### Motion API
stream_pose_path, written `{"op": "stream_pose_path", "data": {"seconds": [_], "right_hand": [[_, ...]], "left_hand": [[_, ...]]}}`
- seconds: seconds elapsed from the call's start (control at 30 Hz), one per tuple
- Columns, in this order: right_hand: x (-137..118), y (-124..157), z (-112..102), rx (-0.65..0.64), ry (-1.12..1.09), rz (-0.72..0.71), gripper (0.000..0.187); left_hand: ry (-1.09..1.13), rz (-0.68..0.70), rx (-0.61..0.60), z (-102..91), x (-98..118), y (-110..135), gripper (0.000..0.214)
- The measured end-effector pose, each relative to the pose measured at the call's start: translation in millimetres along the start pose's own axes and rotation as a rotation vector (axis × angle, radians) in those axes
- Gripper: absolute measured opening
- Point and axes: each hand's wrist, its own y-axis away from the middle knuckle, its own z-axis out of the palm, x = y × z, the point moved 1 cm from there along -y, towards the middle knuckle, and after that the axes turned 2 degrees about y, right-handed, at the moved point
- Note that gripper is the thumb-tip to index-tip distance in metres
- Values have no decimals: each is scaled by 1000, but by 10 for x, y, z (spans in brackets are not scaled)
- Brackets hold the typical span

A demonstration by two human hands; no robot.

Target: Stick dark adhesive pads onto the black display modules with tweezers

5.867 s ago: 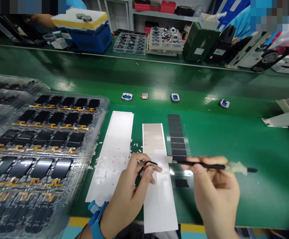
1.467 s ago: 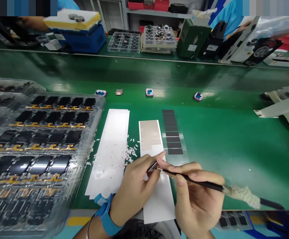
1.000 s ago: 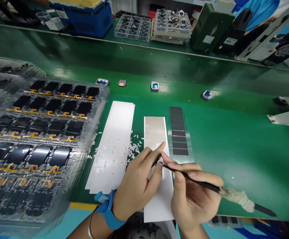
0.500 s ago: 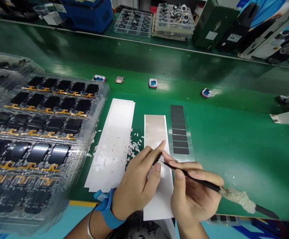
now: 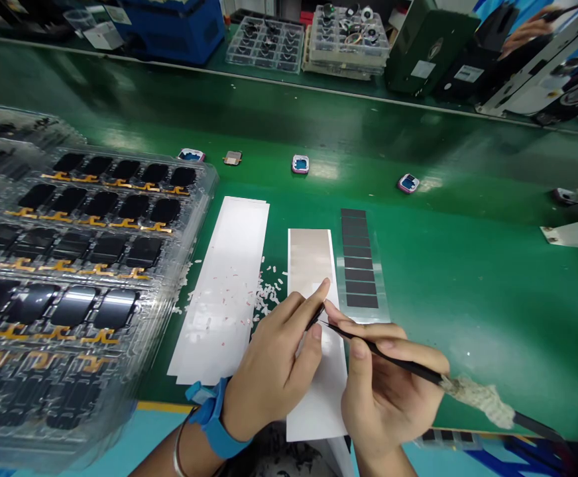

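Note:
My left hand [image 5: 272,374] pinches a small dark part [image 5: 315,317] between thumb and fingers; its shape is too thin to make out. My right hand [image 5: 391,387] grips black tweezers [image 5: 383,351] with a white cloth wrap [image 5: 478,399] on the shaft, their tip almost at that part. Both hands hover over a white strip [image 5: 316,404] with a beige film [image 5: 309,255] on its far half. To the left lies a white sheet with pink flecks [image 5: 222,298]. Dark pads on clear film [image 5: 359,258] lie to the right.
A clear tray stack of black screens with orange flex tails [image 5: 95,225] fills the left of the green mat [image 5: 468,318]. Several small framed parts [image 5: 299,164] lie beyond the strips. White flecks [image 5: 269,291] are scattered by the strip. Trays and equipment line the far shelf.
The tweezer tip has come from the dark pads to the part in my left hand, and the hands have barely moved in the last half second. The view has tilted downward.

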Motion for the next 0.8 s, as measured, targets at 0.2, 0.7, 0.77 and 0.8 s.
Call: {"op": "stream_pose_path", "data": {"seconds": [0.2,0.7,0.77,0.8], "right_hand": [[-2,5,4,31,-11,35,32],[7,-5,5,9,11,32,33],[5,-5,3,3,12,28,33],[4,-4,2,2,11,31,33]], "left_hand": [[9,-6,0,-7,4,9,51],[19,-20,-4,1,11,4,52],[9,-23,-2,4,9,1,52],[6,-25,-2,5,8,0,52]]}}
